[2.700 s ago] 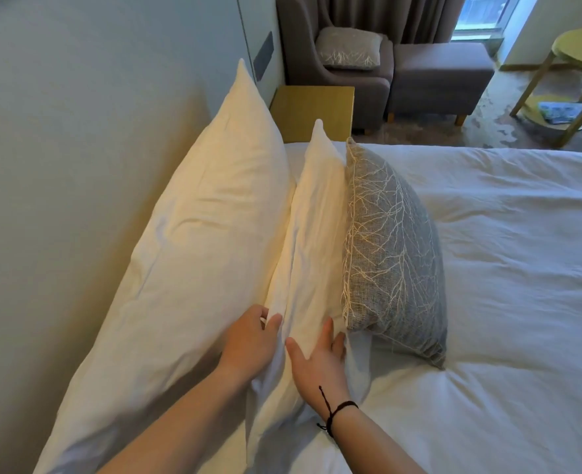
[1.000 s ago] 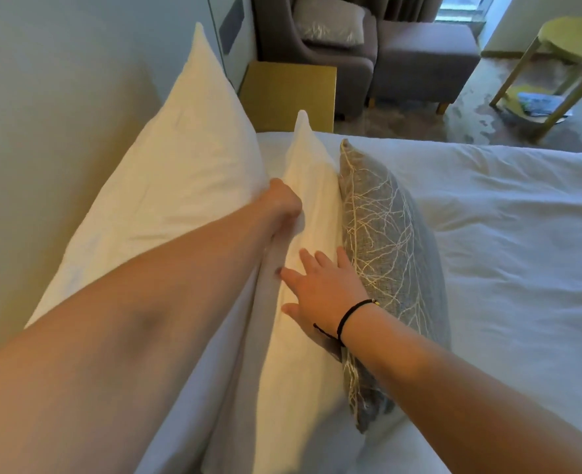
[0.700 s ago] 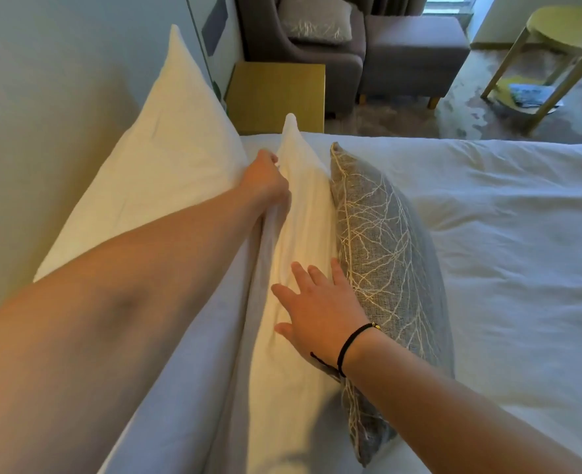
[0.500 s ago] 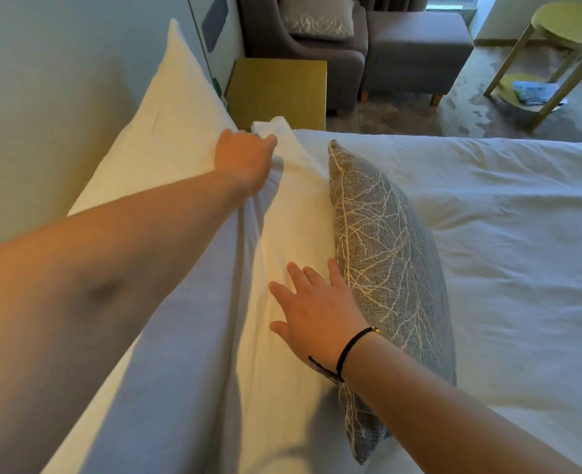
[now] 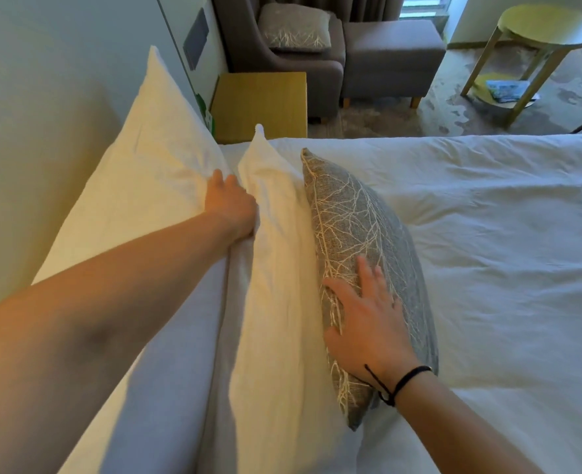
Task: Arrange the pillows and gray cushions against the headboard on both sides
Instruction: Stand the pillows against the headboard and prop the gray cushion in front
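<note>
Two white pillows stand on edge along the pale headboard. The larger back pillow leans on it, and the thinner front pillow leans on the back one. A gray cushion with a pale branch pattern stands against the front pillow. My left hand is wedged into the gap between the two white pillows, its fingers hidden in the bunched fabric. My right hand, with a black cord at the wrist, lies flat with spread fingers on the gray cushion's face.
White bedding stretches to the right. Beyond the bed's far edge stands a wooden nightstand. Behind it are a gray armchair holding another gray cushion, an ottoman and a round yellow table.
My left hand let go of the front pillow's top corner and slid down into the gap between the pillows. My right hand moved from the front pillow onto the gray cushion.
</note>
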A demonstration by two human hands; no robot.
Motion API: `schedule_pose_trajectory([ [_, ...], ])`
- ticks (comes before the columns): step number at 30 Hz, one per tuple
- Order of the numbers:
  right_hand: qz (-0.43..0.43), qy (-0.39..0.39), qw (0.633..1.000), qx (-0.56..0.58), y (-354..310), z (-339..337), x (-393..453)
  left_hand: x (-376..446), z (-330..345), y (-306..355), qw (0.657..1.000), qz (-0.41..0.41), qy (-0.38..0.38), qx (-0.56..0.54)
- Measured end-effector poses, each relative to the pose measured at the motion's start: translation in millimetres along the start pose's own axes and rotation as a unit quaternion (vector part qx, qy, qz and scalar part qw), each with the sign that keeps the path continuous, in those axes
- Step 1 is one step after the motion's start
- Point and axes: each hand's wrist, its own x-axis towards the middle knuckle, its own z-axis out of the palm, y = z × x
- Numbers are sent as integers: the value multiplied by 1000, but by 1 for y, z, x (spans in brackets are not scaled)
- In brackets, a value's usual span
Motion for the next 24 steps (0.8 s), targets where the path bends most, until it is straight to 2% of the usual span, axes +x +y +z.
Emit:
schedule_pose_trajectory([
  [3,52,2,995,81,4,-4,-12,-18,5,14,999,9,-34,19],
  [6,72,25,989,125,13,-13,-20,-30,-4,10,1000,-5,6,3],
  [9,83,50,985,143,26,-24,-32,-46,-28,4,994,-14,79,-80],
  [11,94,63,982,148,35,-30,-41,-64,-45,10,973,-15,121,-197],
  [13,99,79,979,159,40,-36,-50,-92,-62,32,915,11,72,-396],
  [15,89,90,979,158,39,-37,-59,-125,-75,64,815,56,-48,-575],
  [16,81,87,980,158,36,-35,-64,-142,-79,81,772,61,-95,-625],
  [17,70,82,982,158,32,-32,-69,-156,-80,96,752,52,-110,-648],
  [18,54,82,983,153,27,-27,-74,-165,-79,108,754,38,-97,-648],
  [21,12,97,983,156,19,-15,-89,-177,-62,121,791,-20,-22,-611],
  [24,-6,92,978,188,21,-5,-94,-175,-49,117,790,-23,7,-613],
])
